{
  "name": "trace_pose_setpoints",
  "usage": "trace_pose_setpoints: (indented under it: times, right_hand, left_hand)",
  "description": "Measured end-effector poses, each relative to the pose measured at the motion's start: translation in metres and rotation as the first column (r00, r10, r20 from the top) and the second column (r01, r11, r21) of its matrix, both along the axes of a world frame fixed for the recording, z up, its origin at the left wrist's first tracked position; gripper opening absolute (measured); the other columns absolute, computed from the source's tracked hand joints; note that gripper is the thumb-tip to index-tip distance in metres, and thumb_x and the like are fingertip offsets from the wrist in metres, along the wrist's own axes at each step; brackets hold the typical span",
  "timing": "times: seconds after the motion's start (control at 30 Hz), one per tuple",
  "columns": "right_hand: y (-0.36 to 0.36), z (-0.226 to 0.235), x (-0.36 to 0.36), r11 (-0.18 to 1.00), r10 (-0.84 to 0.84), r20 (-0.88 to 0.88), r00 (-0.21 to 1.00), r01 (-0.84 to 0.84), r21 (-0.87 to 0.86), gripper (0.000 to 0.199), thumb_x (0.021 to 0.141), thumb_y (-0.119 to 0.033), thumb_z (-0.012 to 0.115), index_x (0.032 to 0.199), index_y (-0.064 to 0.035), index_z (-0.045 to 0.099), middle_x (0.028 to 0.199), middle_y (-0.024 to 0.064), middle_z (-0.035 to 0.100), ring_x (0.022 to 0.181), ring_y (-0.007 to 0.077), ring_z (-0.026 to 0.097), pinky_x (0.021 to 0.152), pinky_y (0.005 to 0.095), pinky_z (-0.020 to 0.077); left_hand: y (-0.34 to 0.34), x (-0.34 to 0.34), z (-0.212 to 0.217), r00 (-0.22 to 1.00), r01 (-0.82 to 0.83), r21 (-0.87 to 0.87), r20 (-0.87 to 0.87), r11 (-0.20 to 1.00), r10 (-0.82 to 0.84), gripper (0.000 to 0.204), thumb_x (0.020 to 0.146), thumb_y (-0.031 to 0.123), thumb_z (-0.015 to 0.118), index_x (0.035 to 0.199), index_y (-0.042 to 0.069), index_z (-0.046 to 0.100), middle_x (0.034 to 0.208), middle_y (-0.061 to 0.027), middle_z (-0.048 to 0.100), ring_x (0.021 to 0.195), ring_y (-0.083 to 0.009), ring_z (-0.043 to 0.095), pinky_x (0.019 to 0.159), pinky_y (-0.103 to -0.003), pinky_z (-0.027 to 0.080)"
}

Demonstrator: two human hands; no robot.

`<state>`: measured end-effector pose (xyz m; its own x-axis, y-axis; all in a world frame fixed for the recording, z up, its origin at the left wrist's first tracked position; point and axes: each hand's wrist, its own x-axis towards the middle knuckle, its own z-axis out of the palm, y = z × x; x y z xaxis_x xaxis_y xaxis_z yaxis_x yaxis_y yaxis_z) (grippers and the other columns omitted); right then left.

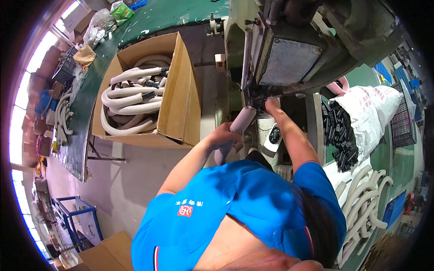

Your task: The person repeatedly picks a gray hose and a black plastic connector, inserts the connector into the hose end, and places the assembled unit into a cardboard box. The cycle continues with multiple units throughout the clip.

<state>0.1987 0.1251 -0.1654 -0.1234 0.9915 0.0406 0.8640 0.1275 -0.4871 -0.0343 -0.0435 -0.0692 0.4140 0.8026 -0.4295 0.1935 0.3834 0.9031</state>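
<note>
My left hand (223, 135) is wrapped round a thick, pale grey tube (243, 119). The tube's upper end meets the dark working part (257, 95) of a large press-like machine (289, 58). Below my hand the tube carries on toward my body. My right hand (272, 105) reaches up beside that dark working part, to the right of the tube end. Its fingers are hidden behind the machine, so what they touch does not show. Under the right wrist stands a white container (272, 135) with small black pieces in it.
An open cardboard box (190, 104) full of bent grey tubes with black ends stands at left. At right, black parts (339, 131) spill from a white sack (373, 113), with curved pale tubes (366, 198) nearer me. A green table (181, 16) lies beyond the box.
</note>
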Motion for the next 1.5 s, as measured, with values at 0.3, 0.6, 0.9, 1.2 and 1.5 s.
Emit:
trace_pose_setpoints:
  times: [0.3,0.6,0.9,1.2,1.5]
  right_hand:
    - [-0.028,0.038,0.017,0.977,-0.21,-0.657,0.724,0.127,-0.171,0.026,0.068,0.004,0.053,0.091,0.0011,0.063,0.081,0.0106,0.067,0.074,0.0211,0.064,0.067,0.0317,0.0489]
    - [-0.05,0.073,0.039,0.894,-0.325,-0.946,-0.005,-0.327,-0.305,0.017,0.081,-0.008,0.068,0.093,-0.0015,0.058,0.091,0.0074,0.065,0.082,0.0171,0.063,0.073,0.0277,0.0534]
    - [-0.087,0.14,0.006,0.976,0.199,-0.681,0.705,-0.207,0.07,0.02,0.079,-0.023,0.072,0.085,-0.0038,0.068,0.075,0.0048,0.068,0.066,0.0106,0.061,0.062,0.0274,0.0471]
    - [-0.08,0.128,-0.005,0.967,0.171,-0.86,0.482,-0.249,0.053,0.017,0.081,-0.018,0.068,0.09,-0.0046,0.062,0.078,0.0011,0.064,0.071,0.0122,0.06,0.065,0.026,0.0465]
    - [-0.131,0.179,0.026,0.791,0.398,-0.759,0.515,-0.612,0.0,0.035,0.095,-0.034,0.045,0.089,-0.0023,0.058,0.069,0.0073,0.057,0.064,0.0141,0.054,0.06,0.0273,0.0436]
  left_hand:
    - [-0.015,-0.005,0.067,0.995,0.081,0.088,-0.061,0.993,-0.076,0.043,0.067,0.017,0.077,0.098,-0.005,0.057,0.082,-0.0096,0.062,0.07,-0.0174,0.06,0.064,-0.031,0.05]
    - [-0.089,-0.066,0.022,0.938,0.094,0.13,-0.344,0.987,-0.044,0.053,0.062,0.029,0.074,0.104,0.002,0.057,0.093,-0.0124,0.062,0.086,-0.0212,0.058,0.08,-0.033,0.045]
    - [-0.097,-0.037,0.051,0.951,-0.279,-0.045,-0.147,0.959,0.27,0.041,0.064,0.012,0.073,0.097,0.001,0.052,0.081,-0.0068,0.055,0.065,-0.0168,0.058,0.056,-0.032,0.051]
    - [-0.105,-0.022,0.06,0.914,-0.232,0.056,-0.33,0.971,0.237,0.063,0.059,0.029,0.076,0.111,0.001,0.054,0.093,-0.014,0.062,0.086,-0.0237,0.06,0.079,-0.036,0.047]
    - [-0.1,-0.005,0.094,0.884,0.181,0.163,-0.46,0.97,-0.088,0.058,0.059,0.025,0.075,0.109,0.005,0.056,0.091,-0.0163,0.064,0.088,-0.0291,0.062,0.077,-0.037,0.048]
